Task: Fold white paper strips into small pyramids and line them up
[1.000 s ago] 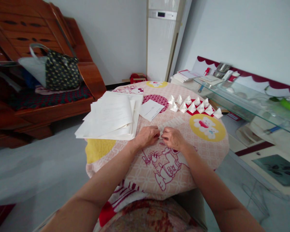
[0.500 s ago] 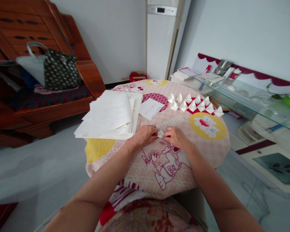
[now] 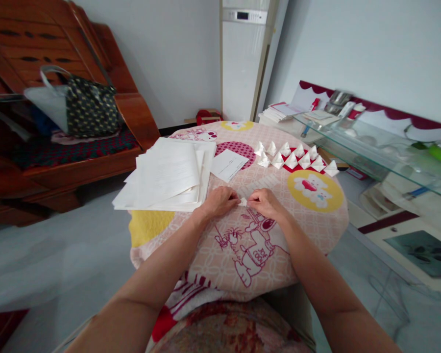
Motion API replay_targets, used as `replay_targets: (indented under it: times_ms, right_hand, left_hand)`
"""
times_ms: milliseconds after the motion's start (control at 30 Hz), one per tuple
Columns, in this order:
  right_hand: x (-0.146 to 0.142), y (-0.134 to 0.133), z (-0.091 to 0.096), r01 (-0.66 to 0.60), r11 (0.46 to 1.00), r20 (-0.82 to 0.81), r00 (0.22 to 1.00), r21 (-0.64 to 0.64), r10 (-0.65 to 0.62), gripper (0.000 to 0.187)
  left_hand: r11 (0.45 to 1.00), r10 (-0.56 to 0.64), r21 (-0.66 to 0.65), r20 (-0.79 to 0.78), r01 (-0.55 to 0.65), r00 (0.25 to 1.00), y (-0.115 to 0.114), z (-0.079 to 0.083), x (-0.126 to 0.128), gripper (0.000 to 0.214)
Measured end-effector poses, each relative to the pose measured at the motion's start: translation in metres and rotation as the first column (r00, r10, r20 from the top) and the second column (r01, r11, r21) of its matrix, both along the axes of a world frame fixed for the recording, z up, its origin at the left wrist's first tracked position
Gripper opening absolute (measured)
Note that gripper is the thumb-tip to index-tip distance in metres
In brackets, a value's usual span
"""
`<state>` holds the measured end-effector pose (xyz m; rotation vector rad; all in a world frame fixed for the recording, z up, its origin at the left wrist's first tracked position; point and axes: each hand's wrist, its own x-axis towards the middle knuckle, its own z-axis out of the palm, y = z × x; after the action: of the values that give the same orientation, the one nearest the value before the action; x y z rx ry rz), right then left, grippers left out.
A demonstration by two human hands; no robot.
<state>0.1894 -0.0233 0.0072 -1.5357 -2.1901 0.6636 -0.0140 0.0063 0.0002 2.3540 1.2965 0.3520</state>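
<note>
Between my two hands, low over the cloth, is a small folded piece of white paper (image 3: 243,202). My left hand (image 3: 222,201) pinches its left side with fingers closed. On its right side my right hand (image 3: 265,202) grips it with the fingertips. Much of the paper is covered by my fingers. Beyond my hands a printed paper strip (image 3: 259,187) lies on the cloth. Farther right, several folded white paper pieces (image 3: 292,160) stand in two rows with their points up.
A stack of white sheets (image 3: 167,176) lies on the round table's patterned cloth (image 3: 213,267) to the left. Next to it is a single printed sheet (image 3: 228,165). A glass shelf (image 3: 375,147) runs along the right. A wooden bench (image 3: 77,157) with bags stands at left.
Both hands stay on the small folded paper, with only a slight shift of the fingers. The whole view has moved a little; the other papers lie as before.
</note>
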Motion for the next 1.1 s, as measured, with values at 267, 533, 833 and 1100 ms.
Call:
replay_targets:
  times_ms: [267,533,833,1100]
  right_hand:
    - [-0.003,0.000,0.011,0.176,0.953,-0.013,0.983,-0.248,-0.185,0.025]
    - [-0.004,0.000,0.015,0.172,0.951,0.063,0.985,-0.256,-0.161,0.021]
    - [-0.005,0.001,0.016,0.160,0.956,0.087,0.986,-0.247,-0.142,0.017]
    - [-0.001,0.001,0.011,0.151,0.900,-0.018,0.985,-0.409,-0.174,0.019]
  left_hand:
    - [0.994,0.097,-0.037,-0.093,-0.101,0.991,0.006,0.003,0.005,0.027]
    - [0.992,0.126,0.002,-0.160,-0.127,0.979,0.007,0.001,0.009,0.029]
    - [0.992,0.129,0.026,-0.186,-0.127,0.974,0.004,0.003,0.012,0.029]
    - [0.996,0.094,0.007,-0.167,-0.094,0.981,-0.004,0.008,0.010,0.027]
